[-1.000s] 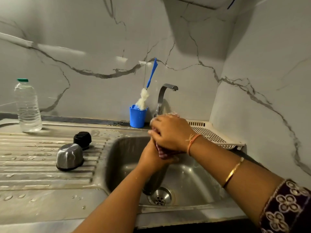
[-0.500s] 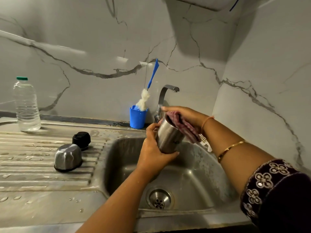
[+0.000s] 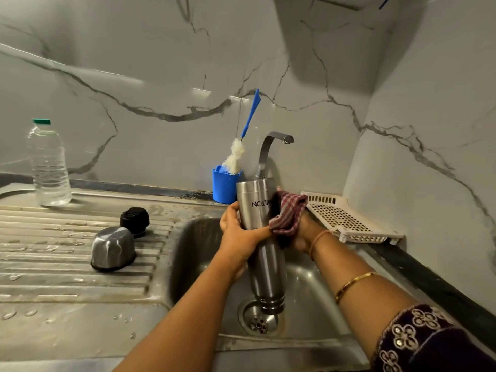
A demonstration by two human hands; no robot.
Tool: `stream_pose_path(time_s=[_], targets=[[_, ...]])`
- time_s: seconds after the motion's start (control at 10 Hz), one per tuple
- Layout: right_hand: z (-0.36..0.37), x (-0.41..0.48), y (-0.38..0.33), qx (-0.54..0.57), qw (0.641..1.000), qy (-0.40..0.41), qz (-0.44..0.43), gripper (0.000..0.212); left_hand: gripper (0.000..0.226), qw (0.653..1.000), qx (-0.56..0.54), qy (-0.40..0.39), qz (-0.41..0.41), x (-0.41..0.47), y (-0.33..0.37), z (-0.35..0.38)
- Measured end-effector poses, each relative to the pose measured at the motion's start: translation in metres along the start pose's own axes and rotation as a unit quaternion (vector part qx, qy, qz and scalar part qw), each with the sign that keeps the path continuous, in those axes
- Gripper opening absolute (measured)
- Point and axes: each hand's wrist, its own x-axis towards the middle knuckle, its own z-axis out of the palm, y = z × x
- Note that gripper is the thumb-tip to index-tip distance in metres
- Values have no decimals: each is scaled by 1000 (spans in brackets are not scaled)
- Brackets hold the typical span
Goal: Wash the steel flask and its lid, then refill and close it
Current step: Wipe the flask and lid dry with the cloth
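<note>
The steel flask (image 3: pixel 264 253) hangs upside down over the sink basin (image 3: pixel 316 299), its open neck pointing at the drain (image 3: pixel 259 319). My left hand (image 3: pixel 239 234) grips its body near the middle. My right hand (image 3: pixel 300 234) presses a red checked cloth (image 3: pixel 288 213) against the flask's right side. On the ribbed drainboard (image 3: pixel 67 253) to the left lie the steel cup lid (image 3: pixel 112 248) and, behind it, the black stopper cap (image 3: pixel 135 220).
A tap (image 3: pixel 271 149) rises behind the flask; no water runs. A blue cup (image 3: pixel 224 186) with a bottle brush (image 3: pixel 243 140) stands left of the tap. A plastic water bottle (image 3: pixel 48 165) stands at the far left. A white perforated tray (image 3: pixel 346 218) sits in the right corner.
The flask has been turned from tilted to fully upside down and raised. My right hand with the cloth has slid from its end to its right side.
</note>
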Motion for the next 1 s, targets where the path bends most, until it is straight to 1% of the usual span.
stream_pose_path(time_s=[0.1,0.2,0.3,0.4,0.5,0.6,0.7,0.8,0.9,1.0], targets=[[-10,18,15,50,998,-31,29,44,102,998,-55,-12,-28,-1,2,-2],[-10,13,25,-85,989,-88,83,45,90,988,-150,13,-45,-1,9,-6],[-15,15,29,-155,969,-154,114,46,91,977,-195,65,-55,2,12,-10],[-22,19,32,-132,975,-125,129,44,96,966,-230,109,-50,4,14,-13],[-28,19,38,-30,983,-80,165,50,91,947,-278,157,-31,5,19,-18],[-33,16,39,56,975,-60,207,55,83,908,-359,216,-23,10,23,-26],[-32,16,41,77,972,-82,205,52,78,900,-363,240,-30,12,25,-29],[-22,20,43,98,980,-59,164,49,82,932,-298,204,-27,12,24,-26],[-23,30,43,99,993,55,13,41,97,950,-277,145,-22,11,19,-25],[-29,28,35,13,969,161,-187,19,94,960,-256,91,-61,8,14,-22]])
